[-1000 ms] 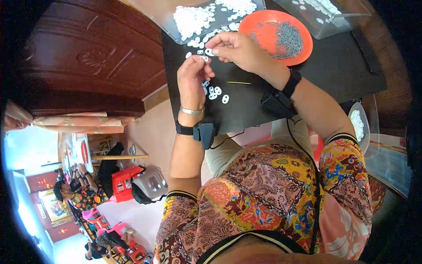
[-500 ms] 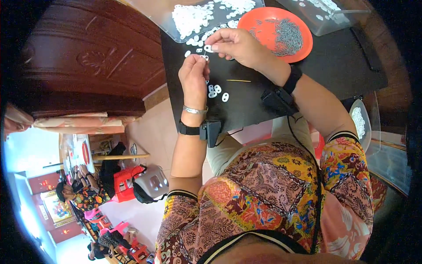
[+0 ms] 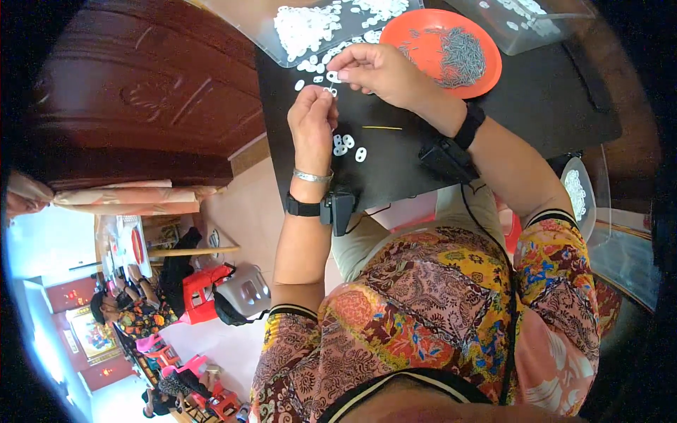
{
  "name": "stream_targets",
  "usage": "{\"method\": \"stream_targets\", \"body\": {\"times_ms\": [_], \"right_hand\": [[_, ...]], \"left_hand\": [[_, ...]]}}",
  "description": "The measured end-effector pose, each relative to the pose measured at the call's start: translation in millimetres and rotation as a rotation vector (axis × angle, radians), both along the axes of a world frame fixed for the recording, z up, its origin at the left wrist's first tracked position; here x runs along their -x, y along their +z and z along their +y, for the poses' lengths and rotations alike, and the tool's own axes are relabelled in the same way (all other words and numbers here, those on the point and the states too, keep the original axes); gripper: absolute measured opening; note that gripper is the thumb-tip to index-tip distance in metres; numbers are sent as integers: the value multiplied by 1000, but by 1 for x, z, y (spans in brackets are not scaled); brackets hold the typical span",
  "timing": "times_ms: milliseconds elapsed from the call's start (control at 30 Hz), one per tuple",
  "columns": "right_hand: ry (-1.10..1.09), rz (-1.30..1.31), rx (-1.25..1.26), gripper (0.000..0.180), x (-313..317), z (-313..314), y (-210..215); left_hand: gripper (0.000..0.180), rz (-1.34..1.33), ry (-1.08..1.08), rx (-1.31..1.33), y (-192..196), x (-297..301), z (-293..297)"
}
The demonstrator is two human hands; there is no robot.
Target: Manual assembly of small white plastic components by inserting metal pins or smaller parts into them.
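Starting at the far left, there's a dark carved wooden door [image 3: 127,92] and, way down in the corner, other people sitting among red and pink stools [image 3: 204,282], well apart from us. Then we get to our left hand [image 3: 314,123], raised just above the black table [image 3: 493,134], fingers pinched narrow on what looks like a thin metal pin, too small for us to be sure of. It's held upright, probably so the tip stays steady. Right under that hand lie a few loose white rings [image 3: 349,146] and 1 thin yellowish stick [image 3: 382,127], close by so they're easy to grab.

Next over, our right hand [image 3: 377,70] meets the left one, its fingers closed on a small white ring [image 3: 331,76] right at the left fingertips. So the ring is in the air between both hands, not on the table.

Behind the hands sits a clear tray [image 3: 247,28] heaped with more white rings, then an orange plate [image 3: 490,70] with a pile of grey metal pins [image 3: 462,56], and another clear tray [image 3: 564,10] at the far right. Both wrists wear black bands with small boxes.
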State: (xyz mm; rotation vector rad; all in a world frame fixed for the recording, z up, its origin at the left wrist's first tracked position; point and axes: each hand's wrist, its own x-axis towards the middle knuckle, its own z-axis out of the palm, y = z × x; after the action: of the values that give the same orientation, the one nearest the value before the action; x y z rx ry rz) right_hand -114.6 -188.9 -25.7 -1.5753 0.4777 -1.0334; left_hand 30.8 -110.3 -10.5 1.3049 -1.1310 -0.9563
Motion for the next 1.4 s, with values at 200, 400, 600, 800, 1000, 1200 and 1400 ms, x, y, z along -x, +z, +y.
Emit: {"method": "stream_targets", "body": {"times_ms": [200, 400, 600, 800, 1000, 1200, 1400], "right_hand": [[-4, -9, 25, 19, -1, 0, 0], [-17, -2, 67, 18, -1, 0, 0], [-4, 23, 69, 18, -2, 1, 0], [-9, 65, 115, 18, -4, 2, -5], [24, 38, 91, 18, -7, 4, -6], [-40, 1, 92, 18, 0, -2, 0], [-15, 34, 24, 20, 0, 1, -2]], "left_hand": [[17, -1, 8, 2, -2, -1, -1], [17, -33, -15, 5, -2, -1, -1], [16, -54, -35, -13, -3, -4, 0], [16, -39, -23, -22, -7, -6, -3], [16, -62, -14, -26, -5, -5, -2], [17, -30, 11, -33, -3, -3, -2], [18, -32, -8, -11, -2, -2, -1]]}}
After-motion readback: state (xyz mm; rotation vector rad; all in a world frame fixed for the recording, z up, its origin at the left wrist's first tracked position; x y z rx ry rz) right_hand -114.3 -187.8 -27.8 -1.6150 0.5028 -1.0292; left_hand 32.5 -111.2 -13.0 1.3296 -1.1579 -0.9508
